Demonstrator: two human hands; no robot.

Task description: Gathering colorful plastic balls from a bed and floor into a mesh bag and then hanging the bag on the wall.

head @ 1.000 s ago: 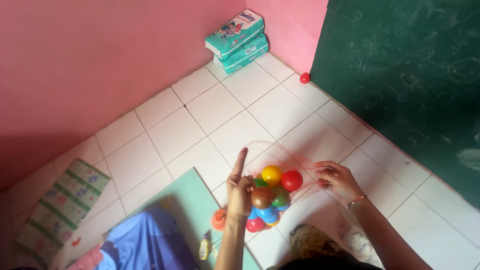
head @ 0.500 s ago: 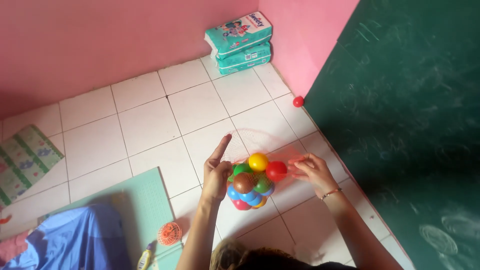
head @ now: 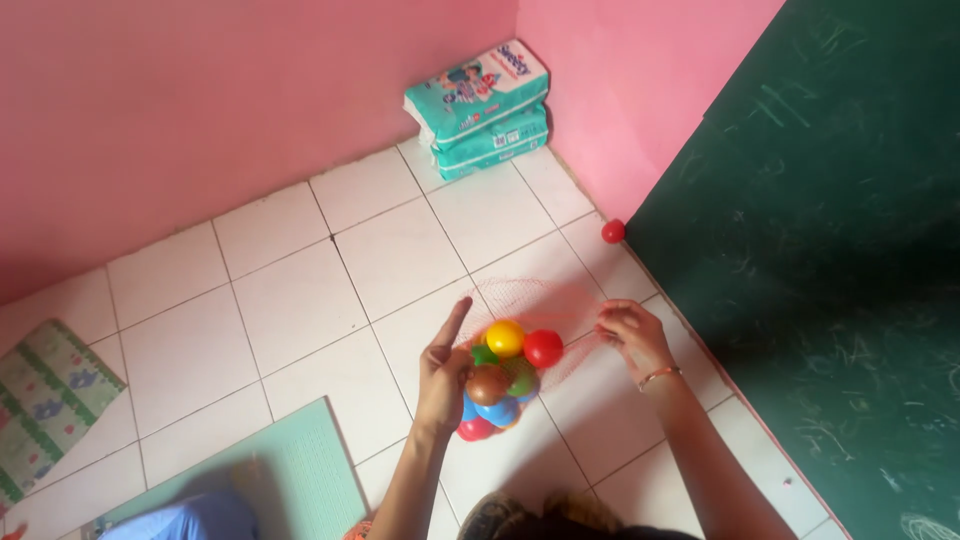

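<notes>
A red net bag (head: 545,300) full of several coloured plastic balls (head: 505,370) hangs between my hands above the white tiled floor. My left hand (head: 443,368) grips the left edge of the net's mouth, its index finger pointing up. My right hand (head: 629,333) pinches the right edge of the net and pulls it wide. A yellow ball (head: 505,338) and a red ball (head: 543,348) lie at the top of the pile, with brown, green and blue ones below.
A lone red ball (head: 612,231) lies on the floor by the dark green chalkboard (head: 830,230). Two teal diaper packs (head: 482,105) are stacked in the pink corner. A teal mat (head: 270,470) and a patterned mat (head: 45,400) lie at the left.
The view has swung, so the floor and mats shifted left and down. My hands still hold the net of balls open, now slightly further right in view.
</notes>
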